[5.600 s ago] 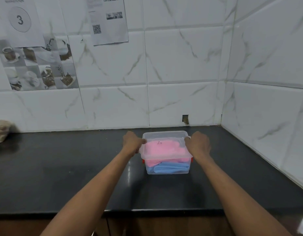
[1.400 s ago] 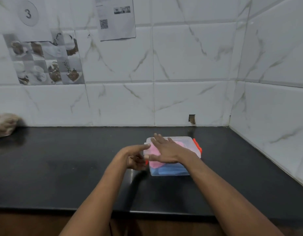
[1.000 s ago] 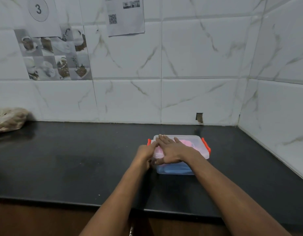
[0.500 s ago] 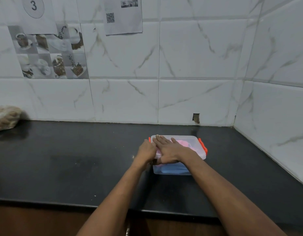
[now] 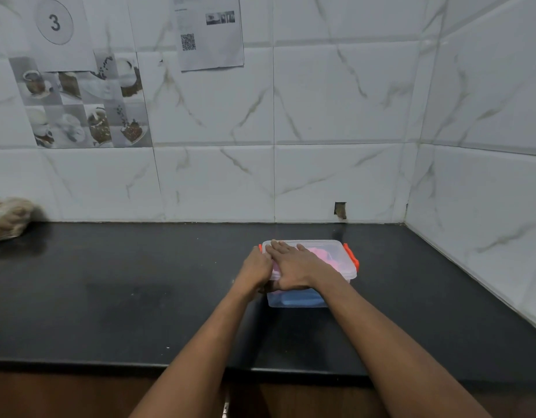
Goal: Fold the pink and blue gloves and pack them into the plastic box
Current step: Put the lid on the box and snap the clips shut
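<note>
**Box Position and Hand Placement**

The plastic box sits on the black countertop, near the right-hand wall corner, lid in place. Pink gloves show through the lid; blue gloves lie beneath them against the front wall. An orange latch runs along the right end. The right hand lies flat, fingers extended, on the lid's left half. The left hand is curled against the box's left end; its grip there is hidden.

Clear plastic box, glossy countertop
</note>
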The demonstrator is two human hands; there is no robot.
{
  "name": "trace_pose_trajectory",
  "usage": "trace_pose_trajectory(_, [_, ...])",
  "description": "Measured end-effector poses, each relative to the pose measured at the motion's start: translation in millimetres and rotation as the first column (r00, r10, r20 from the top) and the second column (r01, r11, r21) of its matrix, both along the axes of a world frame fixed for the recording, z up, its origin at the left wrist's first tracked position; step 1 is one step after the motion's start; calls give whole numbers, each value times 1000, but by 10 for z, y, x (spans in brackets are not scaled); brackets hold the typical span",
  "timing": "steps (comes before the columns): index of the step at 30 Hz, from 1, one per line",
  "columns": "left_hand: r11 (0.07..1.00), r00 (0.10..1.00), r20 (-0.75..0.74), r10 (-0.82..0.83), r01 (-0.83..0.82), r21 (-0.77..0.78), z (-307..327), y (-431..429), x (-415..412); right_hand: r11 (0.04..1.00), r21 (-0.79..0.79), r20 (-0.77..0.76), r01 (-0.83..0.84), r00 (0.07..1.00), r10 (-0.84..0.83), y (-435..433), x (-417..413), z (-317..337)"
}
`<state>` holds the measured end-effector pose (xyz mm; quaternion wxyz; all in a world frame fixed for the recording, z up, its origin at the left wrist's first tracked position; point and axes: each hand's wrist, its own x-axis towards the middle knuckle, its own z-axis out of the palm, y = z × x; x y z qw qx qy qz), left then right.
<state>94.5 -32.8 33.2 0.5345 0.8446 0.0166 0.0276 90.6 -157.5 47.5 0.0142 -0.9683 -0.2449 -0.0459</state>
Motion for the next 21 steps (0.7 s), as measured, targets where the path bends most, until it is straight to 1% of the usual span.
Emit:
trace_pose_trajectory(2, [1000, 1000, -25, -5, 5, 19, 30, 4, -47, 1000, 11, -13, 1, 1000, -1, 8, -25, 20])
trace_pose_trajectory(5, [999, 999, -12, -36, 36, 32, 59, 1, -101, 998, 61, -11, -7, 1000, 8, -4, -73, 51])
trace_pose_trajectory(8, [1000, 999, -47, -10, 11, 26, 107, 2, -161, 995, 101, -10, -24, 1000, 26, -15, -120, 80])
trace_pose_trajectory(11, [1000, 998, -65, -25, 25, -1, 163, -25, -238, 975, 220, -9, -26, 1000, 29, -35, -144, 93])
trace_pose_trajectory(14, [1000, 995, -100, -19, 20, 4, 199, -22, -327, 922, 384, -35, -57, 996, 76, -82, -275, 139])
trace_pose_trajectory(15, [1000, 995, -98, -14, 14, -8, 189, -16, -337, 902, 427, -18, -69, 996, 85, -104, -326, 155])
trace_pose_trajectory(17, [998, 999, -46, 27, -29, -46, 158, 15, -344, 875, 478, 77, -75, 996, 44, -161, -422, 184])
trace_pose_trajectory(19, [994, 995, 62, 84, -79, -80, 120, 67, -367, 850, 522, 190, -77, 981, -27, -275, -485, 179])
trace_pose_trajectory(21, [998, 979, 196, 53, -45, -43, 60, 128, -389, 819, 570, 296, -66, 946, -130, -480, -531, 151])
